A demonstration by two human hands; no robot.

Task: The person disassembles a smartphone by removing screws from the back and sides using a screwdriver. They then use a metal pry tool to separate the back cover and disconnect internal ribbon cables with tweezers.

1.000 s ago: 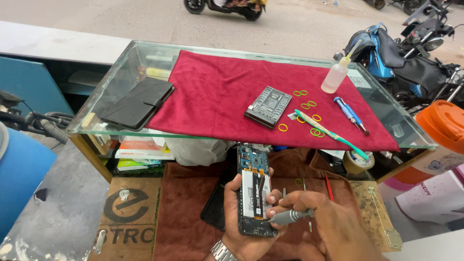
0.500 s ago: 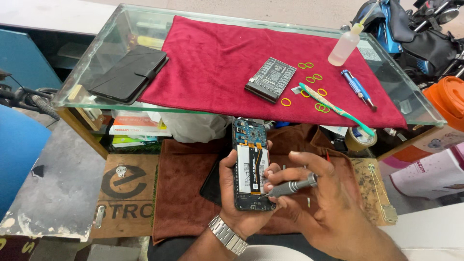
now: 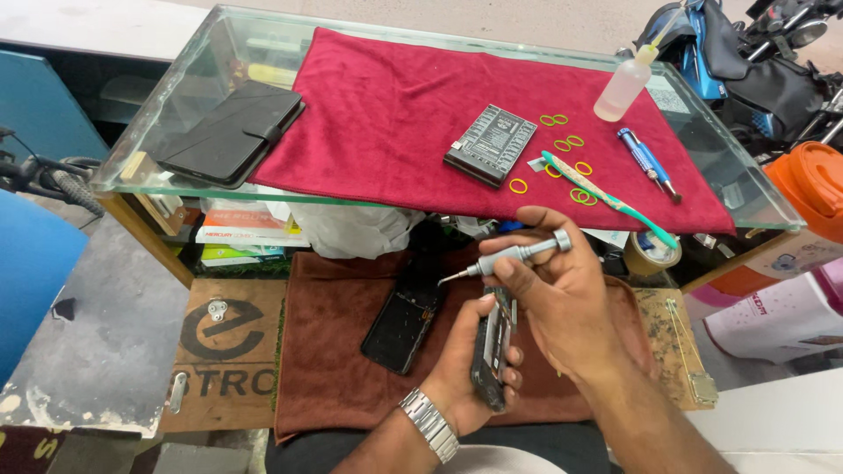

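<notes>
My left hand (image 3: 465, 369), with a metal watch on the wrist, grips an opened phone body (image 3: 492, 347) turned edge-on over my lap. My right hand (image 3: 562, 298) holds a small silver screwdriver (image 3: 514, 254), lifted off the phone with its tip pointing left. A black phone screen panel (image 3: 404, 320) lies on the brown cloth (image 3: 325, 351) just left of my hands.
A glass table (image 3: 158, 132) carries a dark red towel (image 3: 395, 105), a black wallet case (image 3: 233, 132), a black battery (image 3: 490, 145), yellow rings (image 3: 566, 145), a green toothbrush (image 3: 606, 197), a blue screwdriver (image 3: 645, 162) and a squeeze bottle (image 3: 625, 83). Tape roll (image 3: 652, 254) sits below.
The phone body has turned from face-up to edge-on in my left hand. My right hand lifted the screwdriver off it and raised it. The view shifted closer and lower.
</notes>
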